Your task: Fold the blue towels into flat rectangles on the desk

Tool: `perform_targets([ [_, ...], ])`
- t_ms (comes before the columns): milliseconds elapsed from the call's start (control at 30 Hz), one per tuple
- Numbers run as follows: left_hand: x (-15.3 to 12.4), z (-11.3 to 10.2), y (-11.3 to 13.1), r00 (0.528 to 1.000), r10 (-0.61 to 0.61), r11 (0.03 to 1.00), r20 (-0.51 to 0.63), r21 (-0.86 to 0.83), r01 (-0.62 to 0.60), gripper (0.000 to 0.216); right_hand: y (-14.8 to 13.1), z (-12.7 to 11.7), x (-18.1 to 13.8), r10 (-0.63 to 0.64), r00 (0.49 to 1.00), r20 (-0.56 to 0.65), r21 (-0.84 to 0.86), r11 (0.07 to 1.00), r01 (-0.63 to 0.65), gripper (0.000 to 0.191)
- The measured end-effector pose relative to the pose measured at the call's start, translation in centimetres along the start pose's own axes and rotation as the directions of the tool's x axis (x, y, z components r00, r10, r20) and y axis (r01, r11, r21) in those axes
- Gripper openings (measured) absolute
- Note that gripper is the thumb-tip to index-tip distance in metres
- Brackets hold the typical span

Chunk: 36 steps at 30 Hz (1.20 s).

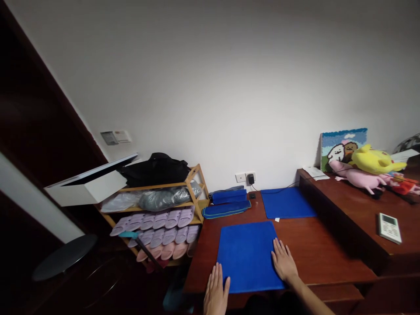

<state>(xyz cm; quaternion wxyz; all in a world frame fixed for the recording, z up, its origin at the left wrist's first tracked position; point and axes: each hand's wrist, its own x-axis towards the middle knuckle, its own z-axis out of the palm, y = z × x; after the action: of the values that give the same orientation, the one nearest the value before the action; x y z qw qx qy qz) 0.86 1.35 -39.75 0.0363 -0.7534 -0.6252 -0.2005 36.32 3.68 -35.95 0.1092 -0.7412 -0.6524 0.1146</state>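
A blue cloth [247, 256] lies spread flat on the brown wooden desk [323, 249], close to its front edge. My left hand [216, 291] rests at the cloth's near left edge, fingers stretched out. At the right edge of the cloth, my right hand [284, 260] lies flat with its fingers apart. Neither hand holds anything. Behind, against the wall, is a second flat blue cloth [287, 202] with a small white tag. Folded blue cloths [226, 208] are stacked at the desk's back left corner.
Left of the desk stands a wooden rack [196, 197] with lilac and pink slippers, a black bag [155, 170] and a white box [95, 188]. A raised ledge on the right carries plush toys [361, 177] and a white remote [389, 227]. A black plug [251, 178] sits in the wall socket.
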Motion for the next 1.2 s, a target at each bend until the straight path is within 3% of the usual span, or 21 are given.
perform_targets([
  [100,2.2,-1.1,4.0,0.999,0.034,0.999,0.006,-0.025,-0.033,0.068,0.3,0.6,0.0,-0.005,1.000,0.001,-0.005,1.000,0.005,0.067],
  [200,5.4,-1.4,11.4,0.970,0.200,0.974,0.136,-0.134,-0.182,0.064,0.6,0.8,0.0,-0.013,1.000,-0.007,-0.003,1.000,0.013,0.067],
  [333,8.5,0.4,21.1,0.888,0.357,0.915,0.289,-0.302,-0.269,0.067,1.2,1.6,0.1,-0.072,0.997,-0.012,-0.035,0.997,0.072,0.065],
  [433,9.3,2.3,24.0,0.865,0.361,0.908,0.349,-0.344,-0.240,0.069,1.4,2.3,0.2,-0.086,0.996,-0.015,-0.067,0.994,0.085,0.068],
  [500,9.3,3.0,23.1,0.865,0.358,0.913,0.351,-0.326,-0.245,0.069,1.4,2.4,0.3,-0.068,0.997,-0.022,-0.049,0.997,0.067,0.067],
  [567,9.1,3.0,20.6,0.870,0.357,0.922,0.340,-0.279,-0.269,0.068,1.2,2.0,0.2,-0.045,0.999,-0.026,-0.015,0.999,0.045,0.066],
  [800,9.1,-0.6,7.3,0.929,0.147,0.989,0.340,-0.030,-0.146,0.077,0.1,0.0,-0.3,0.009,1.000,0.011,-0.009,1.000,-0.009,0.068],
  [900,9.0,-1.6,2.9,0.948,0.057,0.998,0.313,0.017,-0.066,0.079,0.0,-0.1,-0.3,0.020,1.000,0.010,-0.012,1.000,-0.020,0.068],
  [1000,8.7,-1.5,0.8,0.962,0.005,1.000,0.274,0.018,-0.011,0.078,0.2,0.3,-0.2,0.020,1.000,0.005,-0.015,1.000,-0.020,0.068],
  [1200,8.3,-0.3,0.3,0.975,0.013,1.000,0.220,0.005,-0.014,0.072,0.7,0.9,0.4,0.015,1.000,0.016,-0.003,1.000,-0.015,0.068],
])
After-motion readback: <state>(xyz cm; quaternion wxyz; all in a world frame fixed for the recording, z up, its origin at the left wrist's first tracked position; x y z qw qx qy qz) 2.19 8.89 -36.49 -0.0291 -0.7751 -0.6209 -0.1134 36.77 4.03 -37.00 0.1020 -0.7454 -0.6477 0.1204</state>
